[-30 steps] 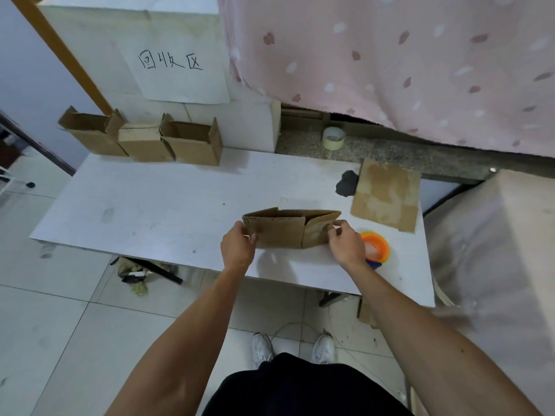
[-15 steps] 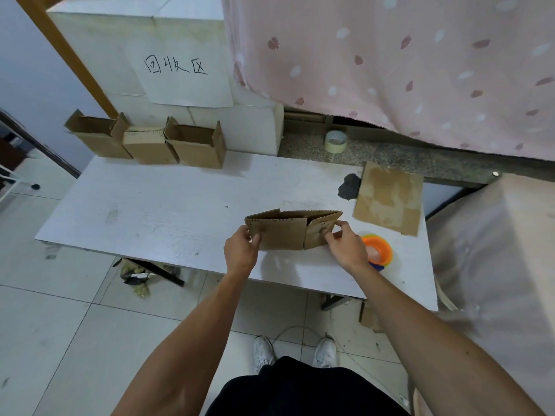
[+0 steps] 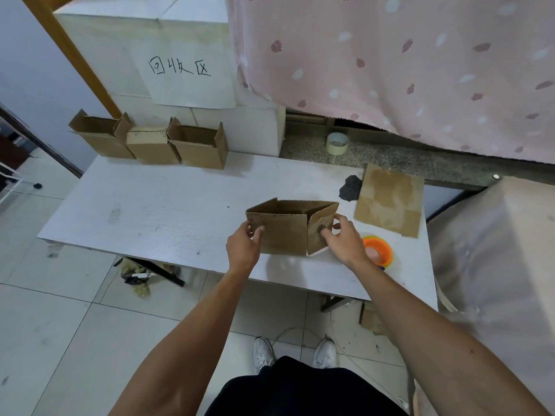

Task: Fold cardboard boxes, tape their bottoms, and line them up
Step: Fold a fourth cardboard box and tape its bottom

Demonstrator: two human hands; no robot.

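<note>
A brown cardboard box (image 3: pixel 285 231) stands half spread open near the front edge of the white table (image 3: pixel 168 211). My left hand (image 3: pixel 244 247) grips its left corner, thumb on the front panel. My right hand (image 3: pixel 345 238) pinches the right side panel. An orange tape dispenser (image 3: pixel 379 250) lies just right of my right hand. Three folded boxes (image 3: pixel 150 142) stand in a row at the table's back left. A flat piece of cardboard (image 3: pixel 390 199) lies at the back right.
A roll of tape (image 3: pixel 337 143) sits on the stone ledge behind the table. A dark lump (image 3: pixel 350 187) lies beside the flat cardboard. White blocks with a paper sign (image 3: pixel 186 70) stand at the back. A pink curtain (image 3: pixel 405 64) hangs at right. A covered bulk (image 3: pixel 495 265) flanks the table's right end.
The box has spread from nearly flat into an open rectangle between my hands. My right hand has shifted onto the right side panel.
</note>
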